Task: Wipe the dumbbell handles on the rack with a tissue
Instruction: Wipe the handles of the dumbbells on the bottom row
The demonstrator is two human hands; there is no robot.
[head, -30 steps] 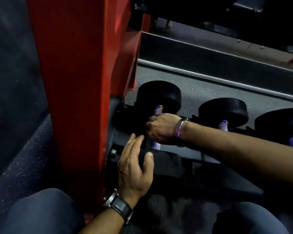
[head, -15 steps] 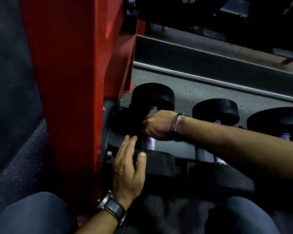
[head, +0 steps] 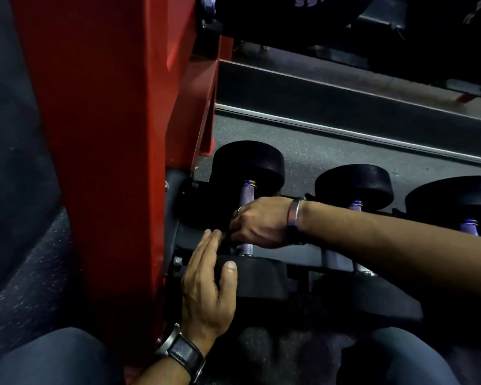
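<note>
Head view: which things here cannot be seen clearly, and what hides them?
- Tissue: not visible; the right hand wraps the first dumbbell handle and would cover it.
- Second dumbbell handle: its middle is behind the right forearm.
- Third dumbbell: cut by the right edge.
- Lettering at the top: dark, cropped, unreadable.

Right hand [head: 261, 223] curled tight, left hand [head: 208, 284] flat.

Your right hand [head: 261, 222] wraps the handle [head: 247, 190] of the leftmost dumbbell; its far head [head: 249, 162] lies beyond your fingers. Your left hand [head: 206, 282] rests on the near head [head: 258, 279], the rack post [head: 109, 134] just left of those fingers. Two more dumbbells [head: 354, 184] sit to the right.
</note>
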